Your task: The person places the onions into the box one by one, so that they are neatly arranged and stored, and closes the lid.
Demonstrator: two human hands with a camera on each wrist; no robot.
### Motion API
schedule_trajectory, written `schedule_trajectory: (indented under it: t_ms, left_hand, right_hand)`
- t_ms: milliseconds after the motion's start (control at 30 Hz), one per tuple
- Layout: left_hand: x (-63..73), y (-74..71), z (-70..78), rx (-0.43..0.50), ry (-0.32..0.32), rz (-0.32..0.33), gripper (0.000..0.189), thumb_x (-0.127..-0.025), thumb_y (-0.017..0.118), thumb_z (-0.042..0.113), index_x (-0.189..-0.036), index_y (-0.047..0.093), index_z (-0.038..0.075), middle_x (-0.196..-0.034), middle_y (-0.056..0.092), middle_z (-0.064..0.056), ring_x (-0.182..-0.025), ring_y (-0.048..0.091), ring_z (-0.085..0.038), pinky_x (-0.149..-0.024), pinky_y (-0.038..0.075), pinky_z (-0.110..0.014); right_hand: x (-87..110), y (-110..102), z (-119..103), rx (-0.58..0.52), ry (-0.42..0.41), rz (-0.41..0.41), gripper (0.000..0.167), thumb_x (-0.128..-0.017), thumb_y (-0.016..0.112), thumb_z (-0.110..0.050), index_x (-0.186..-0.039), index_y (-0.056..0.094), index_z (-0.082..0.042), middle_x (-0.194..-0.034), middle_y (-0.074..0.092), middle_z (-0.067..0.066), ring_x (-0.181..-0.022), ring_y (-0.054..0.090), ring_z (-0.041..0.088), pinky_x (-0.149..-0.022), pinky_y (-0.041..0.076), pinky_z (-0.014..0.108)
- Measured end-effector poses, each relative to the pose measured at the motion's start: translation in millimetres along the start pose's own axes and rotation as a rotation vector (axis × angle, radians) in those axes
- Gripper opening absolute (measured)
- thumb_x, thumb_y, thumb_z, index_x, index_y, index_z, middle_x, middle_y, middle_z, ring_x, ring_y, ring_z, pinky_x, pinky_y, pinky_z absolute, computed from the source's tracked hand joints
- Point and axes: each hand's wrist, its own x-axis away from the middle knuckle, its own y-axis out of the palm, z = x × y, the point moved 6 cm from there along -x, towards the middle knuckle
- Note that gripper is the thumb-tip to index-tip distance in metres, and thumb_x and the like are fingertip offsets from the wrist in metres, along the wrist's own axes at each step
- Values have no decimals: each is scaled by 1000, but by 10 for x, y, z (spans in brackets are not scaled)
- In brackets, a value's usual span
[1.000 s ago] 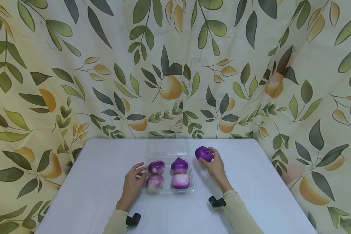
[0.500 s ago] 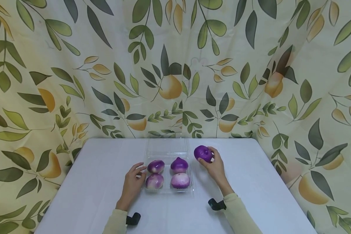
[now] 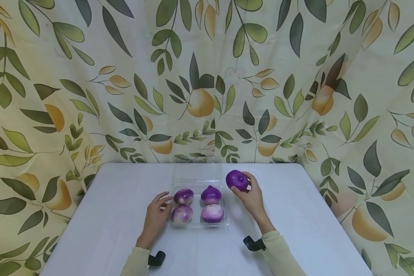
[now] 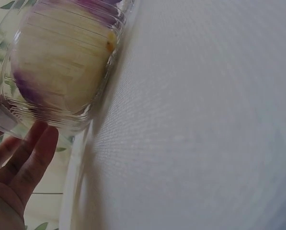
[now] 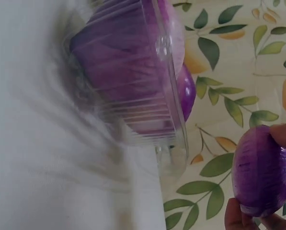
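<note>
My right hand (image 3: 252, 195) holds a purple onion (image 3: 237, 180) above the table, right of the clear plastic box, thumb and fingers around it. In the right wrist view the onion (image 5: 260, 170) appears lengthwise between the fingertips. My left hand (image 3: 156, 212) is at the box's left side, fingers fairly straight; in the left wrist view its fingertips (image 4: 49, 136) touch the ribbed plastic wall just below the rim. The box (image 3: 197, 225) has its lid folded back. Inside are a glossy purple onion (image 3: 183, 196), a pointed purple onion (image 3: 211, 194) and two paler ones (image 3: 212, 213).
The box stands on a white-covered table (image 3: 283, 218), its raised lid (image 3: 196, 174) toward the far edge. Behind the table hangs a curtain (image 3: 207, 76) printed with leaves and fruit. Each wrist carries a black camera mount (image 3: 253, 243).
My right hand has shifted slightly left and away from me with the onion, bringing it closer to the box. The left hand and the onions in the box stay as they were.
</note>
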Motion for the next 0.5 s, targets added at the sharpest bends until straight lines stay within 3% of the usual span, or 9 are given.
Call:
schedule_trajectory:
  t_ms: [267, 500]
  left_hand:
    - [5, -2, 9, 8, -9, 2, 24, -84, 67, -3, -107, 73, -1, -127, 65, -11, -80, 71, -20, -63, 58, -19]
    - [8, -11, 20, 0, 10, 1, 24, -85, 67, -2, -107, 73, 0, -127, 65, -12, -80, 70, -20, -64, 58, -20]
  right_hand:
    - [83, 42, -67, -53, -33, -3, 74, -78, 81, -12, -142, 44, -13, -144, 48, 14, -126, 52, 34, -97, 53, 46]
    - [172, 112, -109, -82, 35, -57, 73, -80, 80, -14, -143, 43, -16, -147, 45, 13, -131, 48, 32, -103, 49, 46]
